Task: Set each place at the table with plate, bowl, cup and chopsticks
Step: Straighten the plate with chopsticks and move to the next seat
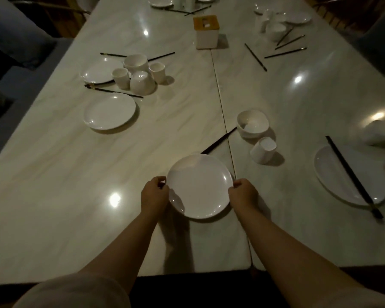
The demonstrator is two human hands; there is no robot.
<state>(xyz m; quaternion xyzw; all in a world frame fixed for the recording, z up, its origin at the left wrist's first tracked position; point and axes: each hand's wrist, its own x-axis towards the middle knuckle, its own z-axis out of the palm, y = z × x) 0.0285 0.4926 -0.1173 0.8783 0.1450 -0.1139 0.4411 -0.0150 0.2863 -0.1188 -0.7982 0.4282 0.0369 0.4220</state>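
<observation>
I hold a white round plate [199, 185] at the near middle of the marble table [76, 196]. My left hand [153, 193] grips its left rim and my right hand [242, 193] grips its right rim. Dark chopsticks [219, 140] stick out from behind the plate's far edge. Just beyond on the right are a white bowl [252, 125] and a white cup [263, 150] lying on its side. Whether the plate rests on the table or is slightly lifted is unclear.
On the left lie two plates [109, 111] [100, 71], several cups and bowls [140, 73] and loose chopsticks [113, 91]. At the right, a plate [342, 174] has chopsticks [353, 176] across it. A white box [206, 33] stands mid-table; more dishes sit beyond.
</observation>
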